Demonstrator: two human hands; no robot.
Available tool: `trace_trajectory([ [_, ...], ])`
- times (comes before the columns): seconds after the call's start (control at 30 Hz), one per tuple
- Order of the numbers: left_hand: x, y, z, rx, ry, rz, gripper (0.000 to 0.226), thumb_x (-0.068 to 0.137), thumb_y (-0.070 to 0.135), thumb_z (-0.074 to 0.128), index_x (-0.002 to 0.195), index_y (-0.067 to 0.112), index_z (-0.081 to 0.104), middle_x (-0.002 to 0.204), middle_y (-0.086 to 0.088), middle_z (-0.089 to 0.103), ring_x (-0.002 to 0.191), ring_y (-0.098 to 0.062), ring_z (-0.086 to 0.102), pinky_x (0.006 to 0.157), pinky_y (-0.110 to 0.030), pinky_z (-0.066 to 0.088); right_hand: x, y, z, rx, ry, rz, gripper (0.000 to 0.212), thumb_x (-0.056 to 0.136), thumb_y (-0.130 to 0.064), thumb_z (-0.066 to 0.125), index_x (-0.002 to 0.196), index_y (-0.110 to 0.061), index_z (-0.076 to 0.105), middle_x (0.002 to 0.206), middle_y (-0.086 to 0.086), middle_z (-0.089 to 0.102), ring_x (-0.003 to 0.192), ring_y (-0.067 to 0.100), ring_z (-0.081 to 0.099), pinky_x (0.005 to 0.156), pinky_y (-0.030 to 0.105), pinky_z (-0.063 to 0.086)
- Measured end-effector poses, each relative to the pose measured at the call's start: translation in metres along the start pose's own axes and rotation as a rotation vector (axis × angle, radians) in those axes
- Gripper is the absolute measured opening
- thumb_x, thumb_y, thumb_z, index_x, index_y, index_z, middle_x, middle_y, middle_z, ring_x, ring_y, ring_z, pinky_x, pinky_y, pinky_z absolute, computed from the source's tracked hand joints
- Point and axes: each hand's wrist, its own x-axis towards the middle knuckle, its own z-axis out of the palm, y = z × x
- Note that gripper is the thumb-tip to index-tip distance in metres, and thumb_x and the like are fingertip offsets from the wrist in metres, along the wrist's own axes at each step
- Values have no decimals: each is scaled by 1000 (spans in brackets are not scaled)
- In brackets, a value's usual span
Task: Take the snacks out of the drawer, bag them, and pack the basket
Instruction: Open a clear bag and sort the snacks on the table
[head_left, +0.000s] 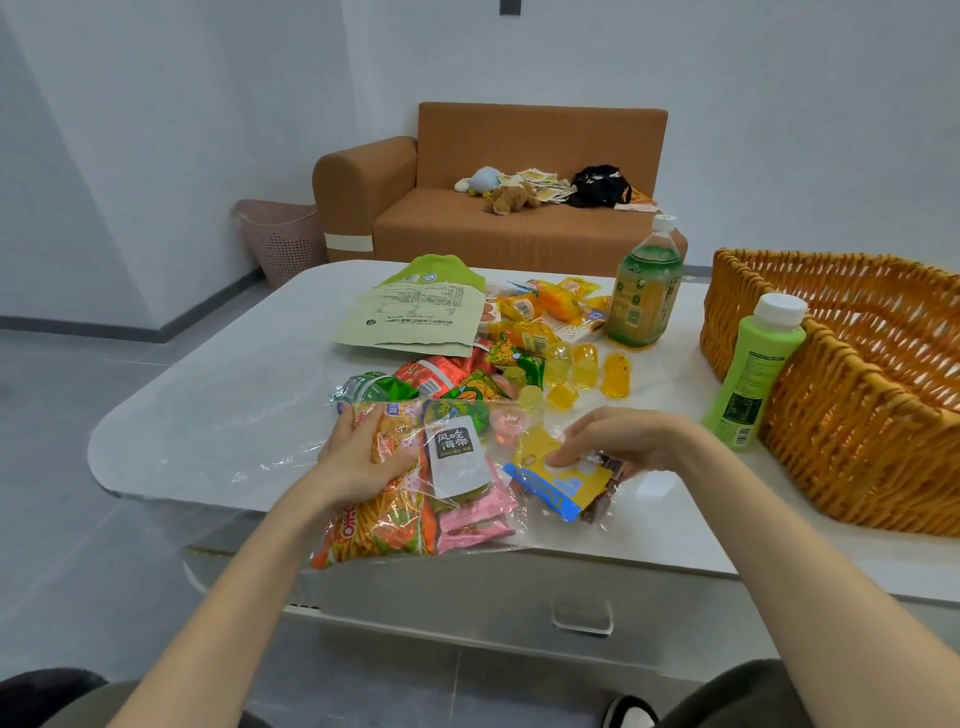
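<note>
1. A clear bag lies at the table's near edge. It holds an orange pack, pink packs and a grey-and-white pouch.
2. The left hand grips the bag's left side, fingers curled over the snacks inside.
3. The right hand pinches a yellow packet just beside the bag's right edge, with a brown packet under it.
4. The wicker basket stands at the table's right; only its woven inside shows. A green bottle leans against its near wall.
5. The pouch reads "风吃海带". Other labels are too small to read.
6. Loose snacks and yellow jelly cups lie behind the bag. A pale bag lies flat farther back, and a tea bottle stands upright near the basket.
7. The drawer under the tabletop is closed.
8. Beyond the table stand a brown sofa and a pink bin.
</note>
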Motion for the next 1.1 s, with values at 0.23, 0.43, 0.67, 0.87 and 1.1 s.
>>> trace_trajectory([
  [0.23,-1,-2,-2,-31,-16,77,84,91,43,57,154,23,6,160,-6,-14,148,-22,-7,118,-36,9,5,-3,5,231,33,6,29,81,-25,76,104,-20,59,110,1,59,85,22,51,82,33,44],
  [0.43,-2,-5,-4,-84,-59,108,85,89,44,61,154,27,8,161,-2,-12,148,-20,-2,117,-36,12,10,-4,11,258,140,-29,43,83,-9,72,122,-11,55,107,8,60,76,16,47,63,26,45],
  [0.67,-1,-6,-4,-91,-66,117,83,90,41,61,153,28,10,161,-2,-12,149,-20,0,117,-34,12,9,-8,26,540,-88,39,8,89,1,60,96,-2,57,85,11,65,61,20,69,55,29,58],
  [0.87,1,-8,-4,-105,-59,120,84,88,42,62,153,28,10,161,-1,-11,149,-19,1,117,-36,13,4,-3,30,578,-144,86,12,84,-6,58,95,-6,52,80,8,60,68,25,68,55,28,54],
  [1.1,3,-12,-4,-172,-50,138,85,84,43,67,152,30,16,161,1,-4,148,-19,4,119,-39,15,20,-5,58,664,143,-57,13,94,4,47,99,-6,54,90,13,59,70,24,60,48,30,54],
])
